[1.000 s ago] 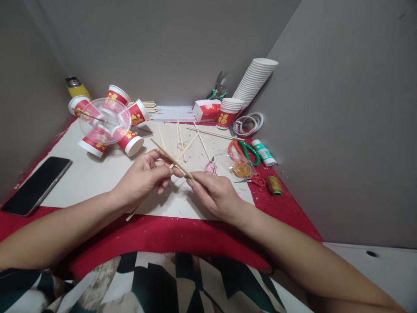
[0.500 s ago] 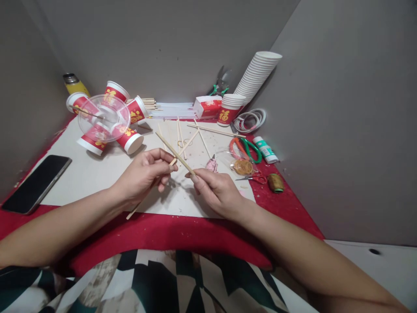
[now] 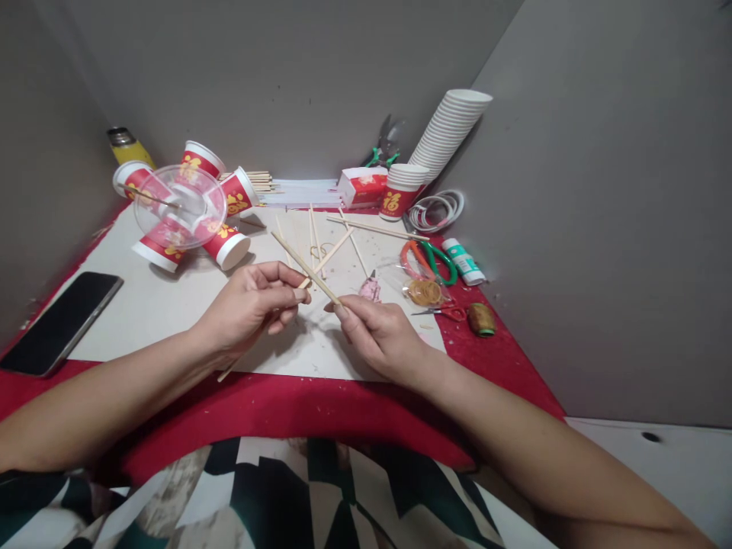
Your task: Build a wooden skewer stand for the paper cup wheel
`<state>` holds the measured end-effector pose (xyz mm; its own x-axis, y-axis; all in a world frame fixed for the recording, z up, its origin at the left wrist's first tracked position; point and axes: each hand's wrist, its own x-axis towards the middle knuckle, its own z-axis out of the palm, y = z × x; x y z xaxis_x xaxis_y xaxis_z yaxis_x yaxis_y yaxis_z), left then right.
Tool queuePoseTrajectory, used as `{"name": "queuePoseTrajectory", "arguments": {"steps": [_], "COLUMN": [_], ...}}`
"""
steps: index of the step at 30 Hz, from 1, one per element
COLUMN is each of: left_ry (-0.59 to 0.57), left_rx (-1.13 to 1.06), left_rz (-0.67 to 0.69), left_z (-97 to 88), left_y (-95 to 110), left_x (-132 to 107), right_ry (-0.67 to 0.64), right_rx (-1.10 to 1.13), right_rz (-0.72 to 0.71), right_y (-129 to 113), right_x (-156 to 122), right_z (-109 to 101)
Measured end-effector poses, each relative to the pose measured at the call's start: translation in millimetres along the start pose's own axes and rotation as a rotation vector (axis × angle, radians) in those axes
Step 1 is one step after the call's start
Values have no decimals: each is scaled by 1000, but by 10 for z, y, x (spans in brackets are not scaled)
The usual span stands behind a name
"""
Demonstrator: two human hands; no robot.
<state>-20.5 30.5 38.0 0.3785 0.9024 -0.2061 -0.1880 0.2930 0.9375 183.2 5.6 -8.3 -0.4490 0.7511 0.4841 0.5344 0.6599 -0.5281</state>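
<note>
My left hand [image 3: 252, 305] pinches a thin wooden stick [image 3: 318, 266] that runs from near my wrist up toward the far right. My right hand [image 3: 374, 335] pinches a second wooden stick [image 3: 297, 259] whose free end points up and to the left. The two sticks cross between my fingertips, above a white board [image 3: 160, 305]. Both hands are closed on their sticks.
Several loose sticks [image 3: 377, 229] lie on the board. A cluster of red paper cups under a clear lid [image 3: 177, 210] sits far left, a phone [image 3: 60, 324] near left. Stacked white cups [image 3: 451, 130], scissors [image 3: 428, 263], rubber bands [image 3: 424, 292], glue [image 3: 463, 261] and thread spool [image 3: 481, 320] sit right.
The crossed sticks and both hands have shifted slightly; the right hand's stick has tilted a little more upright. Grips are unchanged.
</note>
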Motion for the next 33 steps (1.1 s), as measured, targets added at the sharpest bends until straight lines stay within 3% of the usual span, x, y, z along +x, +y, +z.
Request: {"name": "queuePoseTrajectory", "arguments": {"steps": [22, 33], "left_ry": [29, 15], "left_rx": [32, 83], "left_rz": [27, 55], "left_z": [7, 16], "left_y": [-50, -81], "left_x": [25, 23], "right_ry": [-133, -183], "right_rx": [161, 172], "right_rz": [173, 183], "right_y": [42, 56], "right_x": [42, 28], "right_z": [6, 46]}}
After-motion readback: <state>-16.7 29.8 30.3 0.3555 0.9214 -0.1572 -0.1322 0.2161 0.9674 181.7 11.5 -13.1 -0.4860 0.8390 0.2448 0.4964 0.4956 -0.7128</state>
